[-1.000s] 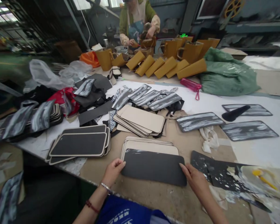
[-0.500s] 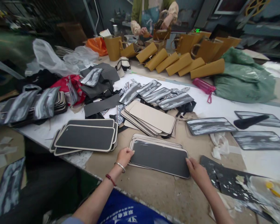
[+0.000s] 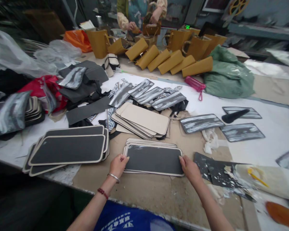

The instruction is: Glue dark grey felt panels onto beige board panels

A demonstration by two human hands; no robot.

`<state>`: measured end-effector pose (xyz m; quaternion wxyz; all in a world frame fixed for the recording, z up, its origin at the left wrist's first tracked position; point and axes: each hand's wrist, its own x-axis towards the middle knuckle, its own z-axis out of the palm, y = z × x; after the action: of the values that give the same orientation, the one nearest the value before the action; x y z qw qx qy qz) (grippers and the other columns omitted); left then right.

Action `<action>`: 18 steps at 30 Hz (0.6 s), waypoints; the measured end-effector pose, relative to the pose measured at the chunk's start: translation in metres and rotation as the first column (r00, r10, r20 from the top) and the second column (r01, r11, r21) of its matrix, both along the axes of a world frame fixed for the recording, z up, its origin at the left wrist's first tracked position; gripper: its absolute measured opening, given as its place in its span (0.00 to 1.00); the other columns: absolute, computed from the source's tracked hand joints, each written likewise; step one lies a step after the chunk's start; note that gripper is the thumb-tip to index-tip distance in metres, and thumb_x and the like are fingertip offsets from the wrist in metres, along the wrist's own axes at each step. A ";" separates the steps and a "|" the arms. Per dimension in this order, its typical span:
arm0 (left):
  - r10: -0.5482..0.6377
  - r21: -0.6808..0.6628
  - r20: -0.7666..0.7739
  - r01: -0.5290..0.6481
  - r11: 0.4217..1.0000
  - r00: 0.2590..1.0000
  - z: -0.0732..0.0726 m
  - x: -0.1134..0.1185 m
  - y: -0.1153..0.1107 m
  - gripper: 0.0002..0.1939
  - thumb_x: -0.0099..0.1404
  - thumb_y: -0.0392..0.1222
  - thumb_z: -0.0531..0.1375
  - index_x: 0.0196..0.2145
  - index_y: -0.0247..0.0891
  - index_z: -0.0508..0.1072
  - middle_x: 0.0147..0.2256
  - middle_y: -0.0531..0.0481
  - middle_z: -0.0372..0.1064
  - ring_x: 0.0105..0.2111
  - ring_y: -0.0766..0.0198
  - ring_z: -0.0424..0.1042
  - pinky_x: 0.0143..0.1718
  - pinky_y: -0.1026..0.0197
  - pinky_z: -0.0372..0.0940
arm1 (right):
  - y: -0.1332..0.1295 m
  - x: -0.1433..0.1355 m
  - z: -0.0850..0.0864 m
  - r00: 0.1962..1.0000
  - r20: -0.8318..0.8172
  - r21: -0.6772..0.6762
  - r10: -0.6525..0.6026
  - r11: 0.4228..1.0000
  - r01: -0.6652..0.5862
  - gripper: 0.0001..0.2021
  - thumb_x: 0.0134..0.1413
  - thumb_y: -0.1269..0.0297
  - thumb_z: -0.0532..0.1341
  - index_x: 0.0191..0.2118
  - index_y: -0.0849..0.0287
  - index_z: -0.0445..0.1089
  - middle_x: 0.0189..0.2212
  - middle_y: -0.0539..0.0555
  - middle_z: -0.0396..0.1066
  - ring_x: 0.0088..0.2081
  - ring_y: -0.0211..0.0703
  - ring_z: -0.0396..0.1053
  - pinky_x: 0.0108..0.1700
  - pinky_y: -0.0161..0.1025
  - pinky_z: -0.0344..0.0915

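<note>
Dark grey, round-cornered rectangular panel [image 3: 154, 160] lies flat, dark face up, over cream-edged pieces on the brown-covered surface [image 3: 139, 192], directly before the person. Left hand [image 3: 118, 165] and right hand [image 3: 189, 166]: fingers closed, pinching opposite ends. Judged done: panel laid nearly square, narrow cream border visible. Judged outstanding: release of both ends; cream round-cornered pieces [image 3: 146, 118] behind show no dark facing. Bonding cannot be confirmed. Long axis runs left to right, right end slightly nearer the person; no distinct front end.

Far person [image 3: 137, 14] cut off above; blue cloth [image 3: 125, 215], below; contents of green bag [image 3: 230, 75] hidden.
</note>
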<state>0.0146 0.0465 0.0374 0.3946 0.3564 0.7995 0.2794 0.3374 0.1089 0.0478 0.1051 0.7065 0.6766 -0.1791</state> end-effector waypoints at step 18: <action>-0.066 -0.014 -0.100 0.065 0.998 0.993 -0.002 0.002 0.000 0.15 0.48 0.53 0.54 0.16 0.40 0.61 0.14 0.56 0.57 0.18 0.66 0.58 0.21 0.64 0.52 | 0.002 -0.003 0.003 0.986 -0.030 -0.006 -0.165 0.986 0.165 0.17 0.60 0.53 0.46 0.35 0.58 0.65 0.30 0.57 0.71 0.33 0.45 0.69 0.32 0.35 0.56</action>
<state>0.0165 0.0468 0.0356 0.3650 0.3936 0.8078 0.2436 0.3339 0.1109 0.0513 0.0806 0.7570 0.6171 -0.1991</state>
